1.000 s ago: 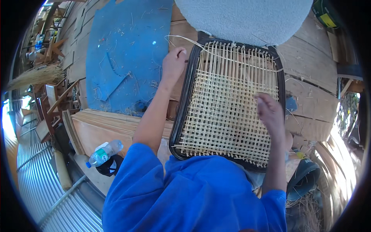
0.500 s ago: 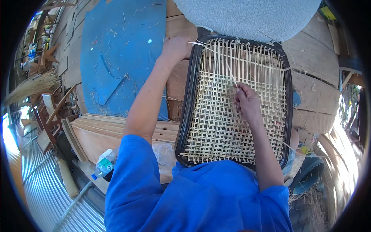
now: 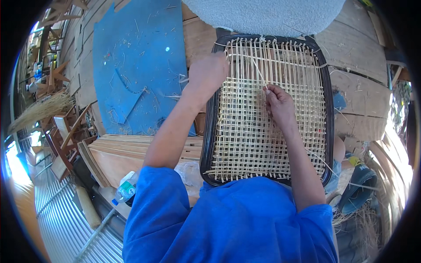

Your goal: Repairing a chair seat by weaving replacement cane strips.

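A seat panel of open cane weave (image 3: 258, 127) in a dark, rounded frame (image 3: 209, 127) lies across my lap. Its lower part is a close grid, while the far part shows mostly lengthwise strands. My right hand (image 3: 279, 106) is closed over the middle of the weave, pinching a thin cane strand (image 3: 259, 72) that runs slantwise up to the far left corner. Beside that corner, over the frame's left rail, is my left hand (image 3: 208, 75), blurred and curled. A pale strand end sticks out behind it; its fingertips are partly hidden.
A light grey padded surface (image 3: 267, 15) borders the panel's far end. Left lies a blue sheet (image 3: 140, 65) littered with cane scraps, on wooden boards. Nearer are stacked wood strips (image 3: 131, 144) and a plastic bottle (image 3: 125, 191). A dark rolled piece (image 3: 359, 188) sits at the right.
My left hand has come nearer and to the right, onto the frame's left rail. My right hand stays pinched on the strand, slightly farther up. The whole view has shifted a little.
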Tool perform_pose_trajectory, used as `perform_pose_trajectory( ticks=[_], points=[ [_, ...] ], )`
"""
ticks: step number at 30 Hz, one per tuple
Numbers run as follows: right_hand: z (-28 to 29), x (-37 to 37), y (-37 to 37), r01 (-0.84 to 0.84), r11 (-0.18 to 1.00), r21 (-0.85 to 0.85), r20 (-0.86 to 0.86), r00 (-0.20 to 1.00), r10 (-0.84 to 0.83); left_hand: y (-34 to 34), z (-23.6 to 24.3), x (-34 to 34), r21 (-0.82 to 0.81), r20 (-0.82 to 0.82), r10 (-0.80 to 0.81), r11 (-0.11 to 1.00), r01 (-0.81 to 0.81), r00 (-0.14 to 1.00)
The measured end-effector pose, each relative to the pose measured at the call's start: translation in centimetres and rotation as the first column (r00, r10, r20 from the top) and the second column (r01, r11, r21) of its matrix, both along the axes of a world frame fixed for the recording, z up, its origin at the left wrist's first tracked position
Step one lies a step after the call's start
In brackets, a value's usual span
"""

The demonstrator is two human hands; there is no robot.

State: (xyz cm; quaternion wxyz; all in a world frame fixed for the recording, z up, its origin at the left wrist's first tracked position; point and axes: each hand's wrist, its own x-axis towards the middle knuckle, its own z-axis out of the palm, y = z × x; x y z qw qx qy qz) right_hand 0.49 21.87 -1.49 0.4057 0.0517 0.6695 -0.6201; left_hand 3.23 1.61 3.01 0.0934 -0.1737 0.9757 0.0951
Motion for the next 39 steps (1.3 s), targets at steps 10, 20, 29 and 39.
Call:
perform_pose_trajectory(
  ticks=[10, 20, 29, 39],
  points=[
    [-0.4, 0.8, -0.6, -0.038, 0.994, 0.104, -0.232, 0.971, 0.062, -1.1, -0.4, 4.7, 0.425, -0.090, 0.480, 0.811, -0.402, 0.873],
    [1.6, -0.6, -1.1, -0.230, 0.971, 0.063, 0.003, 0.973, 0.231, -8.2, -2.6, 0.5, 0.182, -0.154, 0.066, 0.983, -0.037, 0.986],
    [5.4, 0.2, -3.2, -0.165, 0.986, -0.025, 0.099, 0.981, 0.167, 2.2, 2.9, 5.0, 0.641, -0.180, 0.536, 0.700, -0.315, 0.825],
    [7.4, 3.7, -4.2, -0.508, 0.828, 0.237, -0.594, 0.599, 0.537, -12.9, 10.6, 13.7, 0.826, 0.179, 0.801, -0.438, 0.356, 0.571]
  ],
)
